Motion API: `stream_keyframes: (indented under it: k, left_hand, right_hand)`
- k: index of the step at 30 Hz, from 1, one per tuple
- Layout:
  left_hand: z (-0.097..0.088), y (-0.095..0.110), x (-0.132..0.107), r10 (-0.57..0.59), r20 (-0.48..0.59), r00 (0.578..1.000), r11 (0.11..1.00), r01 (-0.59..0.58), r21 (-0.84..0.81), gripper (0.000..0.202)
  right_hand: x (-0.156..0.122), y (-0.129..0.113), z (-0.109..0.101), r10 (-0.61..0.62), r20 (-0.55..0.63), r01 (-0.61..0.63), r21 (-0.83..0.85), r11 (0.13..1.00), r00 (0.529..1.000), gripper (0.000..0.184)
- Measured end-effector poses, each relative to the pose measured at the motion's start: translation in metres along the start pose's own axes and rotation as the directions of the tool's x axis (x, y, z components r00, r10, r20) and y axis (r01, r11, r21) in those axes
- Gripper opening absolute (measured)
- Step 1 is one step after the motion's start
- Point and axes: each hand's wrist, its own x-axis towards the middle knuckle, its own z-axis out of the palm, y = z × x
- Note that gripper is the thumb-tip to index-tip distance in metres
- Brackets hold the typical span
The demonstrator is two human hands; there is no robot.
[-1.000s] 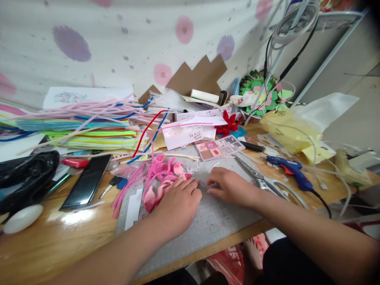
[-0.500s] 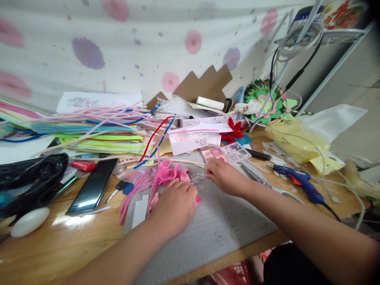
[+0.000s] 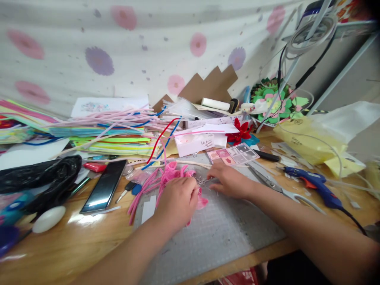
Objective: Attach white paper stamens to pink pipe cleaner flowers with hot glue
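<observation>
the pink petals (image 3: 202,203) are poking out from under the left hand (image 3: 179,198), over the grey mat (image 3: 219,241) that's running up to the table's (image 3: 74,249) near edge. the left grip is closing around them, as far as i'm seeing, though the fingers are hiding the exact hold. i'd be keeping that hold light, since fuzzy petals like these are probably flattening easily.

just beside them, the thin white strands (image 3: 202,181) are lying crossed between the two hands. the right hand (image 3: 228,180) is bending its fingers at their right side; whether it's pinching any, i can't tell. with strands tangling like that, working with fingertips only, one strand at a time, would be wiser than tugging, i think, while the left hand is steadying its side.

behind the left hand a pink pile (image 3: 170,173) is sitting on the mat, its stems trailing toward the table's left edge. the colour card (image 3: 233,154) is lying beyond the right hand, and the scissors (image 3: 271,184) are resting close to the right forearm, so i'd be minding that elbow. the blue glue gun (image 3: 314,182) is lying further toward the table's right edge.
</observation>
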Motion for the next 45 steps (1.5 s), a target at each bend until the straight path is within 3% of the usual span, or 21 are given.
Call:
stream_keyframes:
  k: [3,7,10,13,15,20,24,26,28,33,39,42,45]
  left_hand:
    - [0.001,-0.003,0.000,-0.063,-0.063,0.996,0.995,0.058,-0.078,0.017]
    - [0.000,0.001,-0.003,-0.083,-0.071,0.994,0.978,0.068,-0.195,0.017]
    - [0.000,0.010,-0.006,-0.079,-0.054,0.995,0.964,0.063,-0.257,0.017]
    - [0.002,0.017,-0.009,-0.114,-0.019,0.993,0.946,0.102,-0.309,0.015]
    - [0.005,0.016,-0.009,-0.171,0.027,0.985,0.890,0.166,-0.425,0.014]
    - [0.007,0.009,-0.005,-0.306,0.118,0.945,0.617,0.291,-0.731,0.014]
    - [0.003,0.012,-0.005,-0.317,0.153,0.936,0.502,0.302,-0.810,0.014]
    - [0.001,0.017,-0.008,-0.291,0.126,0.948,0.532,0.270,-0.802,0.014]
    - [0.000,0.022,-0.013,-0.218,0.074,0.973,0.607,0.194,-0.771,0.013]
    - [-0.001,0.037,-0.023,-0.051,0.055,0.997,0.718,0.075,-0.692,0.015]
    - [-0.002,0.040,-0.026,-0.041,0.155,0.987,0.687,0.140,-0.713,0.013]
    - [-0.001,0.039,-0.026,-0.013,0.171,0.985,0.658,0.137,-0.740,0.011]
    - [0.000,0.040,-0.026,0.035,0.147,0.989,0.689,0.083,-0.720,0.010]
  right_hand:
    - [-0.006,0.002,-0.012,-0.084,0.101,0.079,0.050,0.996,0.991,0.021]
    - [-0.013,0.001,-0.015,-0.135,0.171,0.124,0.071,0.990,0.976,0.016]
    - [-0.008,-0.001,-0.005,-0.119,0.144,0.111,0.062,0.992,0.982,0.012]
    - [0.006,-0.001,0.007,-0.056,0.034,0.054,0.059,0.997,0.998,0.010]
    - [0.015,-0.001,0.011,-0.007,-0.050,0.010,0.067,0.998,0.999,0.010]
    - [0.010,-0.014,-0.004,0.057,-0.162,-0.033,0.147,0.989,0.985,0.016]
    - [-0.016,-0.039,-0.022,0.171,-0.156,-0.091,0.422,0.902,0.973,0.013]
    - [-0.027,-0.051,-0.025,0.216,-0.119,-0.116,0.553,0.825,0.969,0.014]
    - [-0.036,-0.060,-0.023,0.206,-0.093,-0.113,0.589,0.800,0.974,0.014]
    - [-0.056,-0.069,-0.010,0.181,-0.141,-0.107,0.416,0.903,0.973,0.008]
    - [-0.071,-0.068,-0.003,0.033,-0.272,0.037,0.249,0.968,0.962,0.015]
    - [-0.075,-0.069,-0.004,0.054,-0.249,0.014,0.264,0.964,0.967,0.016]
    - [-0.079,-0.071,-0.006,0.121,-0.179,-0.062,0.304,0.951,0.976,0.015]
